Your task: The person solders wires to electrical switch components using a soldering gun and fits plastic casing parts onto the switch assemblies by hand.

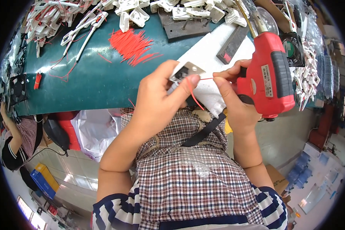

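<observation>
My left hand (155, 96) is closed on a small white plastic part (195, 68) with a black piece set in it, above the table's front edge. A loose red length of wire or tubing (196, 99) hangs below its thumb. Between my two hands runs a thin red wire (207, 78), pulled straight. The thumb and finger of my right hand (239, 111) pinch its right end. That same hand also grips a red soldering gun (261, 69) with a black grip, its metal nozzle pointing away from me. My fingers partly hide the white part.
Cut red tubes (130, 46) lie piled on the green table (92, 84). White plastic parts (51, 23) with red wires heap at the far left, more at the back. A metal block (184, 28), a white board (203, 50) and a dark bar (232, 44) lie ahead. Another person (17, 142) is at left.
</observation>
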{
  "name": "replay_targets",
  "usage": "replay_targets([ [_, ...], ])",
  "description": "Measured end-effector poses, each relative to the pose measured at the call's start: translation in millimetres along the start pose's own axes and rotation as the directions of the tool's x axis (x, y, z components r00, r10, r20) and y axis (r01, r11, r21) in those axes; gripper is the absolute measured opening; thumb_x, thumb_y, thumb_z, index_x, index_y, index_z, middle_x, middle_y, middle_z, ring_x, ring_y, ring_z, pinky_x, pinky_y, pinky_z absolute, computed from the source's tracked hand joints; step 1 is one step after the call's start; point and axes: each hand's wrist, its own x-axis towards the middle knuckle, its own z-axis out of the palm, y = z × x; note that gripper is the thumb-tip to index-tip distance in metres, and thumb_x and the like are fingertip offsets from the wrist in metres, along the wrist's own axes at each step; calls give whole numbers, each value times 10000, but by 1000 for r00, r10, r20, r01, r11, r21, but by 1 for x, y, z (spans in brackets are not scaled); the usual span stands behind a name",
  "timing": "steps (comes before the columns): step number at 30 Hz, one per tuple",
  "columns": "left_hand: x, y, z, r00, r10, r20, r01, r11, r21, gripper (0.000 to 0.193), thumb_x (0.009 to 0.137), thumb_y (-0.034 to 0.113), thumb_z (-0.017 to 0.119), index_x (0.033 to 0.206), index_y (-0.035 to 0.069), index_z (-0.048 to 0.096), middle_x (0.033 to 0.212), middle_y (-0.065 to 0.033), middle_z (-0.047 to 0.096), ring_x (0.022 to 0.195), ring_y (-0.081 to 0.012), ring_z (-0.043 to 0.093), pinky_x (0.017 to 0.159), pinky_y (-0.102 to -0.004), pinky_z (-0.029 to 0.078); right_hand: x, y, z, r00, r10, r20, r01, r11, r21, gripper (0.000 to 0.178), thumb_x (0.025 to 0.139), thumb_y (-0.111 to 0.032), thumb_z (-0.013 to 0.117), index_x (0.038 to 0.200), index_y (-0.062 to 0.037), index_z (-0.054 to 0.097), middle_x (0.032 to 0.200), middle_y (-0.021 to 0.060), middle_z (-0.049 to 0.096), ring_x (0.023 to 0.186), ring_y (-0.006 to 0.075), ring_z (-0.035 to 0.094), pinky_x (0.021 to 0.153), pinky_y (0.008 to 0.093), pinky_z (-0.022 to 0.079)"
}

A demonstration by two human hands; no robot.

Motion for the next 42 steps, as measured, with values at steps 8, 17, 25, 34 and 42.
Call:
replay_targets([
  [8,1,-9,-12,926,356,-125,-350,934,67,274,807,18,798,1035,6,645,998,-27,682,875,-82,653,733,-233,536,-5,5,18,992,105,67,-103,994,-31,177,901,-19,701,1048,-11,604,917,34,663,846,110,650,738,258,508],
  [17,21,-17,-14,881,419,-220,-328,875,355,233,769,40,823,935,30,658,846,-24,698,737,-104,661,636,-242,507,-25,-8,2,983,134,-126,-168,934,-316,278,960,-10,605,1216,9,499,971,51,586,885,150,657,887,359,538],
  [25,32,-34,-5,828,514,-224,-369,800,472,213,724,65,807,876,63,658,790,-53,713,701,-199,706,608,-312,524,-83,-35,-48,933,360,14,-324,855,-405,360,961,-185,647,1251,-33,496,882,34,533,655,94,507,609,260,439],
  [34,33,-35,-5,806,565,-177,-421,756,501,210,761,30,823,894,14,661,798,-38,707,702,-114,674,640,-255,528,-90,-39,-58,920,359,156,-169,724,-669,230,811,-41,745,1030,-13,678,914,147,647,773,315,653,680,385,527],
  [42,33,-34,-5,811,559,-172,-416,758,502,199,767,50,821,893,27,668,792,-40,711,683,-123,680,627,-257,524,-91,-44,-50,890,449,79,-279,673,-685,236,807,-16,741,1032,0,670,922,152,645,751,307,651,656,369,521],
])
